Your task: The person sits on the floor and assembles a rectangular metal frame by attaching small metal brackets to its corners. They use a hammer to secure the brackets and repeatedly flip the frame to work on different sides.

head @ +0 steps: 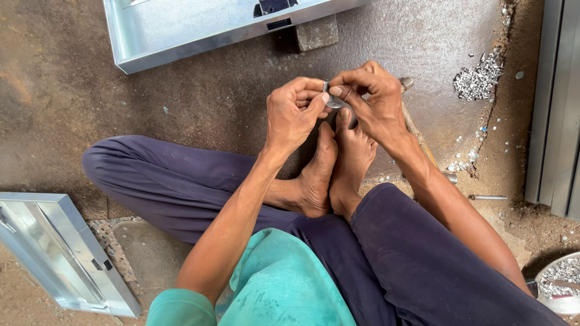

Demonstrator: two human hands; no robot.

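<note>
I sit on the ground with my legs folded and my bare feet (331, 172) together in front of me. My left hand (294, 111) and my right hand (373, 99) meet just above my toes. Between their fingertips they pinch a small grey metal piece (333, 100). Most of that piece is hidden by my fingers. A wooden handle (418, 136) runs under my right wrist, its far end showing beside the right hand.
A shiny sheet-metal tray (181, 42) lies at the top, propped on a stone block (316, 33). Another metal box (57, 250) lies at bottom left. Small metal rivets (478, 78) are heaped at right, metal sections (559, 108) stand at the far right, and a bowl of rivets (562, 281) at bottom right.
</note>
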